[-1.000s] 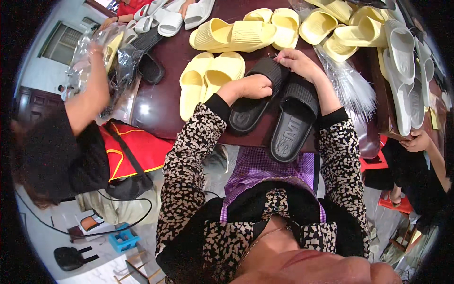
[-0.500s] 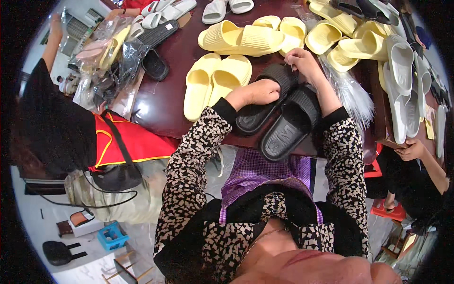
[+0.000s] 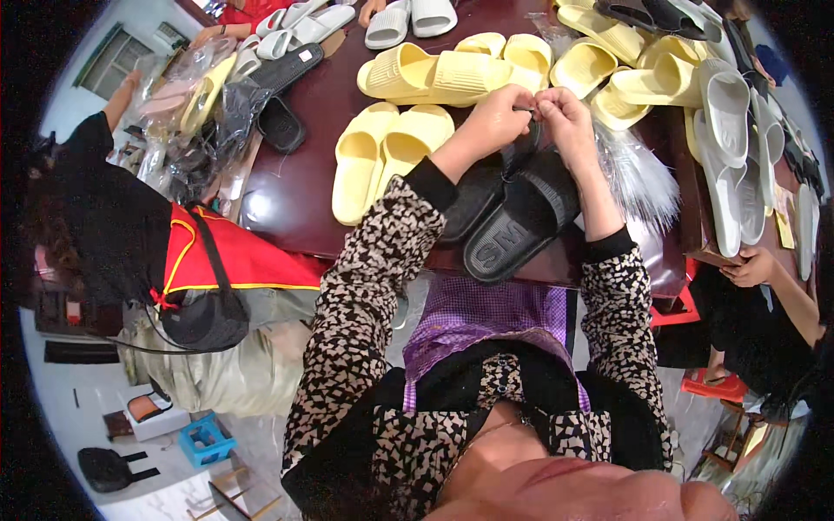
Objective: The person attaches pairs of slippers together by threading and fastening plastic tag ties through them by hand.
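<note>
Left hand [image 3: 497, 122] has shifted from the strap opening of one of the black slippers [image 3: 521, 219] to the 12 o'clock side of the pair, beside the right hand [image 3: 566, 124]. Fingers of both are closed, fingertips pinched close together; any item between them is too small to identify. Clock positions refer to the black slippers, located at the near edge of the table [image 3: 300, 217]. Paired yellow slippers [image 3: 391, 156] lie at 10 o'clock; clear strands [image 3: 638, 178] lie near 3 o'clock.
</note>
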A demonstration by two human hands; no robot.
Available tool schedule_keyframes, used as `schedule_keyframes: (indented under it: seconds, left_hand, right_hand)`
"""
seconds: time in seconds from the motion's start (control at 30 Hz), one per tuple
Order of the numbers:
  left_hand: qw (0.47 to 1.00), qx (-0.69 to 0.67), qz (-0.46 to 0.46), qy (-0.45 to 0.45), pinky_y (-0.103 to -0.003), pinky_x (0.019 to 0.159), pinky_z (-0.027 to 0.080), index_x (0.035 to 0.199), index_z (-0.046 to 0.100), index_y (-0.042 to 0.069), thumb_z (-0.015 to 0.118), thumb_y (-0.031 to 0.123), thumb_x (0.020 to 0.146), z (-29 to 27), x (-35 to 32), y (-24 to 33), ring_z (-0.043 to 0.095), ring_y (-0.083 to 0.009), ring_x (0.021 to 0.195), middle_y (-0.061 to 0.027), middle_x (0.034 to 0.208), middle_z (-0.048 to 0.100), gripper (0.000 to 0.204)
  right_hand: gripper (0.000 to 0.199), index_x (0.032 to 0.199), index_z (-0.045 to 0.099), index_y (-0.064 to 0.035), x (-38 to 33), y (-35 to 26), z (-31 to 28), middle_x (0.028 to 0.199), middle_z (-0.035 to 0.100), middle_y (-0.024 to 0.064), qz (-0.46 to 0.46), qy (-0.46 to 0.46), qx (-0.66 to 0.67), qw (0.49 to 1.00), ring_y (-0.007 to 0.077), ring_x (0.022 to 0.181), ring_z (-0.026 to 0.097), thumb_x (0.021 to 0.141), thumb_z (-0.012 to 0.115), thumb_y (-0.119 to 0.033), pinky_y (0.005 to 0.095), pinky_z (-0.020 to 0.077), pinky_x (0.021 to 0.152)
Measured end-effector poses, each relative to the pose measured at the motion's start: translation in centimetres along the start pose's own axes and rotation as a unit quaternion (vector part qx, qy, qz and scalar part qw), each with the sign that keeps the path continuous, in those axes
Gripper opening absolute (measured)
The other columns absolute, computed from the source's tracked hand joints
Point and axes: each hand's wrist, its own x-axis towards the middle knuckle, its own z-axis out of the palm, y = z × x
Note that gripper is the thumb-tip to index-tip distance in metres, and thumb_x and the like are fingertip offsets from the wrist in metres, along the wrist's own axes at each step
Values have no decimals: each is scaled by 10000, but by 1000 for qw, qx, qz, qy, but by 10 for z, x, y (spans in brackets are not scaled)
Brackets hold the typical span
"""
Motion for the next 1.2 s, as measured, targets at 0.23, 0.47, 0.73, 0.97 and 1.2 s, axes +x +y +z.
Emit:
schedule_keyframes:
  seconds: [0.23,0.47,0.73,0.97,1.2]
  left_hand:
    - [999,-11,-43,-6,-211,577,450,893,620,-2,598,94,816,12,13,-12,552,-76,623,-10,726,607,125]
    - [994,-78,-61,34,-176,504,372,854,626,20,618,114,826,22,26,-13,478,-40,555,32,677,563,98]
    - [986,-139,-86,43,-157,474,337,856,633,44,616,119,853,23,28,-5,442,-16,523,52,665,548,77]
    - [981,-155,-110,26,-157,462,339,860,633,35,608,113,865,20,25,-7,433,-14,517,49,654,536,82]
    - [978,-172,-121,-10,-163,461,341,859,632,34,601,116,869,16,28,-11,425,-26,511,47,645,525,88]
  right_hand:
    - [78,943,606,-14,0,-10,-20,790,599,3,84,30,34,995,78,694,532,904,548,-50,219,441,642]
    - [97,945,624,-17,5,2,-43,749,611,3,111,64,89,988,63,601,518,886,584,-83,213,427,534]
    - [132,975,640,-1,3,-15,-40,865,632,-3,89,0,-91,992,69,811,558,886,599,-90,217,459,732]
    - [136,978,667,-19,1,0,-40,835,674,23,22,14,-89,996,77,693,573,865,617,-74,226,478,642]
    - [120,960,675,-19,1,9,-44,858,675,32,-53,6,-131,990,91,709,587,862,625,-65,235,491,651]
